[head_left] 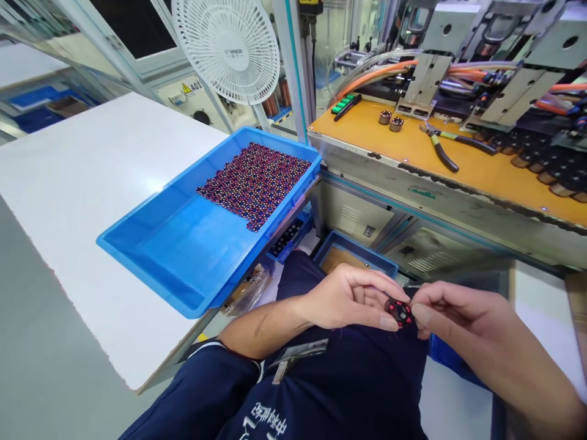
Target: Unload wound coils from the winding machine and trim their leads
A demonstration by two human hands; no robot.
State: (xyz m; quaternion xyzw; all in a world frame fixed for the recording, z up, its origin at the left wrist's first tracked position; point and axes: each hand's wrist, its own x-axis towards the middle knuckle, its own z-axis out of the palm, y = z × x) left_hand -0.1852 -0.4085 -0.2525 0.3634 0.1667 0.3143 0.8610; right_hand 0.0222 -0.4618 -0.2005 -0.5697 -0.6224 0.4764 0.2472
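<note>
Over my lap, my left hand and my right hand meet on one small round part, black with red windings. Both hands pinch it between thumb and fingertips, the left from the left side, the right from the right. A blue tray sits on the white table to my left, tilted over the table's edge. Several of the same dark red parts lie packed in rows at the tray's far end.
A white table lies to the left. A yellow machine bench ahead carries pliers, two copper coils and a row of coils at right. A white fan stands behind the tray. Blue bins sit under the bench.
</note>
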